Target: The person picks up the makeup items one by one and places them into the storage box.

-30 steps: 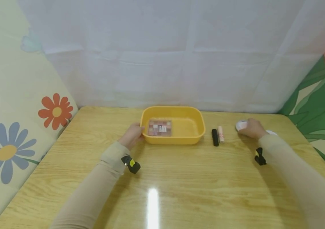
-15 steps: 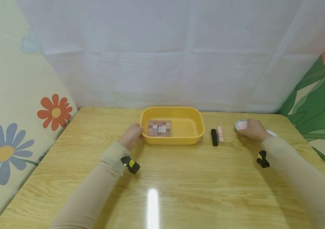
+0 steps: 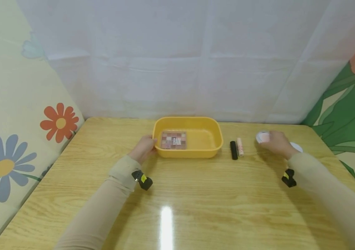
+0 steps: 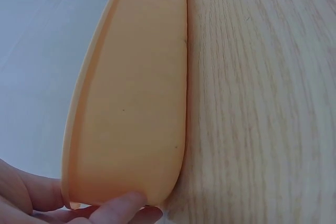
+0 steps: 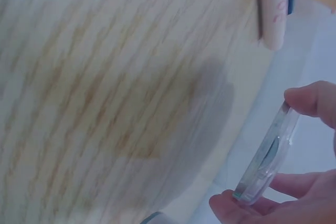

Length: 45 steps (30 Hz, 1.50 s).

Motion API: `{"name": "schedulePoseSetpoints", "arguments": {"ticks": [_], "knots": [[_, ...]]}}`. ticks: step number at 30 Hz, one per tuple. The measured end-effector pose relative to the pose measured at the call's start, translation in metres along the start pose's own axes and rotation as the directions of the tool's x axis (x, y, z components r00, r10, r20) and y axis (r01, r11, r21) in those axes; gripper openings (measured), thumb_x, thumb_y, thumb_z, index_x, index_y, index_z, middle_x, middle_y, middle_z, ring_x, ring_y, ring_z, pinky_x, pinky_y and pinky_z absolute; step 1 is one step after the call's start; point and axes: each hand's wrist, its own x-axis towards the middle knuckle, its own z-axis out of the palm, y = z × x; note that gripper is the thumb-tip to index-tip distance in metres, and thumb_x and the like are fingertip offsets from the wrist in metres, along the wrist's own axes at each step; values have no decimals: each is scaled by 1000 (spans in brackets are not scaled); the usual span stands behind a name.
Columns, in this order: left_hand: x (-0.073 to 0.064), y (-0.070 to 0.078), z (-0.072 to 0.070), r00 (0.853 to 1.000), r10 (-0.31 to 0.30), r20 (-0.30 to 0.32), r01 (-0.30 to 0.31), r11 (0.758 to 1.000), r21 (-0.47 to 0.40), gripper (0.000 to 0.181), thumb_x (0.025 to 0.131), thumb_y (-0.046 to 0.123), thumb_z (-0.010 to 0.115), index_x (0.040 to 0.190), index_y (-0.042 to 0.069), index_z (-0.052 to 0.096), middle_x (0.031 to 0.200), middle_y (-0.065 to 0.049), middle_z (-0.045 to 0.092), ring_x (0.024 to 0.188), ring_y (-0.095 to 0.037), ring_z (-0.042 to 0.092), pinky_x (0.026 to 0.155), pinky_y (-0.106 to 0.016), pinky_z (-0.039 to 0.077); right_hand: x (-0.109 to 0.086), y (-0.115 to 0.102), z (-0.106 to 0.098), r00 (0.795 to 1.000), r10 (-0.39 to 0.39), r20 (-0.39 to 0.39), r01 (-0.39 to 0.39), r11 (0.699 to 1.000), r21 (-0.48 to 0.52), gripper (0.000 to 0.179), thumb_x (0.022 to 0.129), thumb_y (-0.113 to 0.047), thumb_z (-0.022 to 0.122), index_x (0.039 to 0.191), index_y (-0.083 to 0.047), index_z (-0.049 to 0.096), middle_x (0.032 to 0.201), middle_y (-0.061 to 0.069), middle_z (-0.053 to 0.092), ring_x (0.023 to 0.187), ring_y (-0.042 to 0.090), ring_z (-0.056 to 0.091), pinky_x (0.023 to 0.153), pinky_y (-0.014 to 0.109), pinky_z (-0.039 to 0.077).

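Observation:
My left hand (image 3: 143,148) grips the left end of a yellow plastic basin (image 3: 190,153); in the left wrist view its fingertips (image 4: 123,205) lie against the basin's outer wall. Inside, at the left, lies a checked makeup palette (image 3: 173,140) lettered "BACK". On the right, my right hand (image 3: 279,143) pinches a round flat compact (image 3: 261,137) by its edges. The right wrist view has the compact (image 5: 265,156) tilted on edge between thumb and fingers, with a shadow on the tabletop beyond.
Between basin and right hand, a black tube (image 3: 234,150) and a pink-white lipstick-like tube (image 3: 240,147) lie side by side. A white round item (image 3: 296,147) sits beside the right wrist, partly hidden. A white cloth (image 3: 177,69) hangs behind the wooden table (image 3: 196,194).
My right wrist has turned and shifted slightly right, baring more of the white round item; the compact stays in hand. My left hand and the basin keep their places.

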Motion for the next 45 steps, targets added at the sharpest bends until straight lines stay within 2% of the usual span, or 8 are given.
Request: {"name": "schedulePoseSetpoints", "arguments": {"ticks": [3,8,16,21,28,34,39,45], "knots": [[-1,1,0,1000,-5,5,5,1000,-12,42,105,4,28,145,-10,32,139,-25,44,124,-31,45,108,-40,39,-4,-7,0,1000,11,14,-11,1000,12,65,84,-16,66,121,30,38,110,46,49,95,52,52,84,61,46],[0,1,0,1000,-3,6,3,1000,-19,42,105,4,29,144,-10,31,139,-26,44,124,-32,45,108,-40,39,-7,-17,0,999,9,39,-10,1000,21,74,87,-14,64,129,32,26,126,52,35,115,62,38,99,67,34],[0,2,0,1000,-3,8,3,999,-36,43,104,3,29,145,-11,31,139,-27,44,125,-33,45,108,-40,39,-9,-27,1,999,-35,19,34,999,33,75,86,-14,66,131,31,26,126,52,35,113,62,40,97,67,36],[-1,2,0,1000,-8,3,8,999,-32,43,105,4,29,145,-10,31,139,-26,44,126,-33,45,108,-41,39,-11,-36,3,996,-82,-21,83,996,41,71,84,-13,68,129,30,32,121,51,41,108,60,45,93,66,40],[-2,2,-1,1000,-5,7,5,1000,-25,43,104,3,29,144,-11,31,138,-27,44,125,-33,45,107,-40,40,-14,-47,3,997,-78,-1,78,996,46,75,85,-14,67,132,30,28,129,51,33,116,62,36,99,68,33],[-1,2,-1,1000,-6,9,6,1000,-13,43,104,4,29,145,-11,31,138,-27,45,124,-34,46,107,-41,40,-16,-56,4,991,-129,-24,130,990,49,71,85,-11,69,131,28,32,127,49,37,115,60,39,97,67,36],[1,1,-1,1000,-11,6,11,1000,-20,42,104,4,29,144,-10,32,137,-27,45,122,-33,47,106,-41,41,-19,-67,8,986,-166,-34,168,984,59,73,82,-11,72,131,27,34,128,48,37,116,60,37,99,68,33],[0,1,1,1000,-8,4,8,1000,0,42,104,4,28,143,-12,32,138,-26,44,122,-31,46,107,-40,40,-23,-79,8,985,-169,-30,170,984,54,75,81,-13,72,133,25,34,129,46,37,119,58,35,100,68,30]]}}
